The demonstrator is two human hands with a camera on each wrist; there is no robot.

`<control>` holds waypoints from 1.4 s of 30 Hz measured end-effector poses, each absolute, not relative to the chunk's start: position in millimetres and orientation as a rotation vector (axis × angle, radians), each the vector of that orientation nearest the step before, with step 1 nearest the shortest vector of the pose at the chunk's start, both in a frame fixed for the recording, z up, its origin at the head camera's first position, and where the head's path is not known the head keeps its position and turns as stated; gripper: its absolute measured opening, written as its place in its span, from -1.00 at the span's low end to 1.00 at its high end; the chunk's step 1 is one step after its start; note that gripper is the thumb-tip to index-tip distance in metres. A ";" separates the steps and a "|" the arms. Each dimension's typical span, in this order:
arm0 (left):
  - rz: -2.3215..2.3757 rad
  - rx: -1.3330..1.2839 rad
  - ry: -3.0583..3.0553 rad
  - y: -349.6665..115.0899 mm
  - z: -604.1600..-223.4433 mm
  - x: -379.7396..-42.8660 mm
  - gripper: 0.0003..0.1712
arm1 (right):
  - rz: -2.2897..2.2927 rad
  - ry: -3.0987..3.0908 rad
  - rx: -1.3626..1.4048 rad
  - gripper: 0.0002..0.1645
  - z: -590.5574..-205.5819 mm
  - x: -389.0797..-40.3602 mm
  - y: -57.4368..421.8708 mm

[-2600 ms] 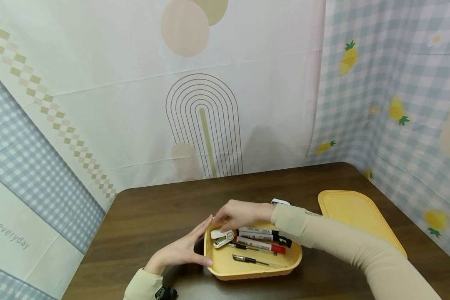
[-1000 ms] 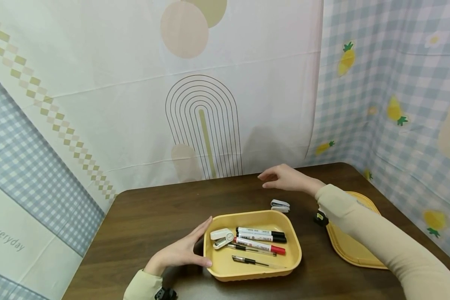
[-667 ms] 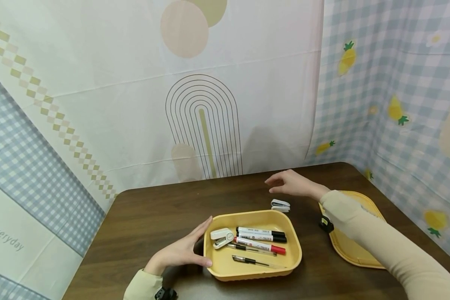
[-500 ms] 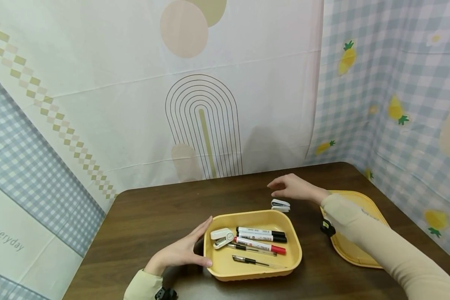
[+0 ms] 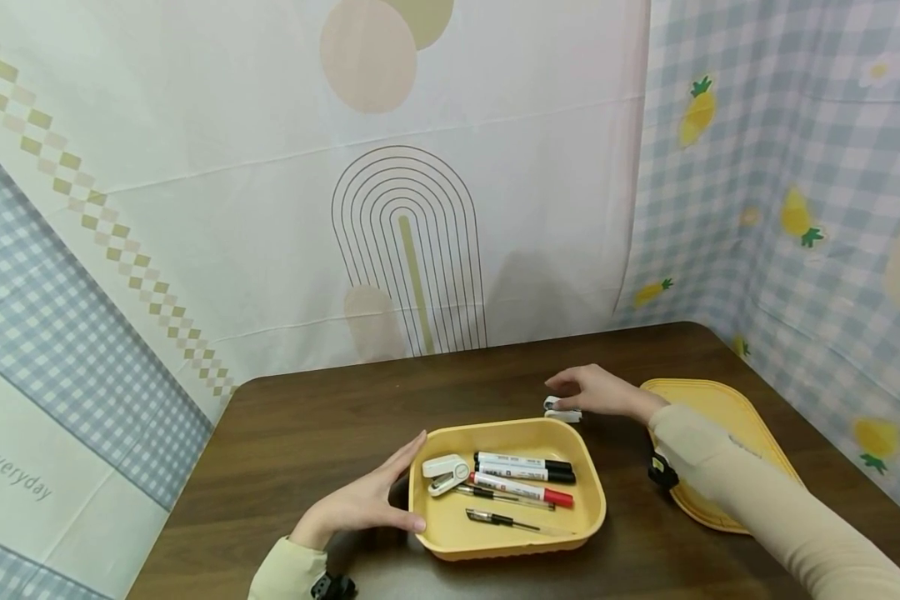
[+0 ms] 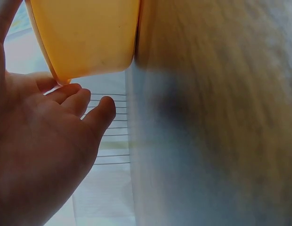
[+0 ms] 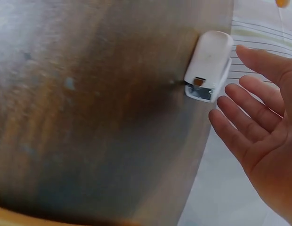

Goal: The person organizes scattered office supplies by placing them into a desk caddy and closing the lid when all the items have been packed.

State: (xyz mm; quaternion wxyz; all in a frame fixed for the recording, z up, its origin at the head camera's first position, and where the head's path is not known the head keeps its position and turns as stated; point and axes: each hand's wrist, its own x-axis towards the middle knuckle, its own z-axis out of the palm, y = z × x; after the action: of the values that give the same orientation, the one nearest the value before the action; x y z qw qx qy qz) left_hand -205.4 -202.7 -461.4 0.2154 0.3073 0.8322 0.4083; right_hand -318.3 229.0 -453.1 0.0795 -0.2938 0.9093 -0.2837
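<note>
In the head view a yellow plastic box stands on the table; my left hand rests against its left end, thumb and fingers spread apart. Inside lie a white stapler, two black-capped markers, a red-capped marker and two pens. Behind the box's far right corner is another small white stapler. My right hand hovers over that one, holding nothing. The right wrist view shows the stapler beside my extended fingers, with a gap between. The left wrist view shows the box wall by my fingers.
A flat yellow lid lies on the dark wooden table at the right, partly under my right forearm. A white patterned cloth hangs behind the table. Checked cloth hangs on the right.
My right hand has left the stapler inside the box, moved out past its far side, and come down to the second stapler. The left hand and box have stayed put.
</note>
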 end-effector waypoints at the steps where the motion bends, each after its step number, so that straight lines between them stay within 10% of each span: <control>1: 1.134 0.854 2.306 -202.6 -461.5 -205.5 0.32 | -0.850 2.719 -0.875 -0.41 -454.5 -317.9 229.3; 42: 1.139 0.865 2.307 -202.7 -463.3 -205.9 0.32 | -0.961 2.614 -0.810 -0.47 -470.9 -317.1 237.9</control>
State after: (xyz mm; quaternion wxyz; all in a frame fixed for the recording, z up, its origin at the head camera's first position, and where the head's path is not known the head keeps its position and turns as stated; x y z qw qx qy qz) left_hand -205.9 -202.7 -463.3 0.2121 0.3113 0.8305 0.4102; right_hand -317.1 237.9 -470.9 0.1200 -0.2771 0.8947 -0.3290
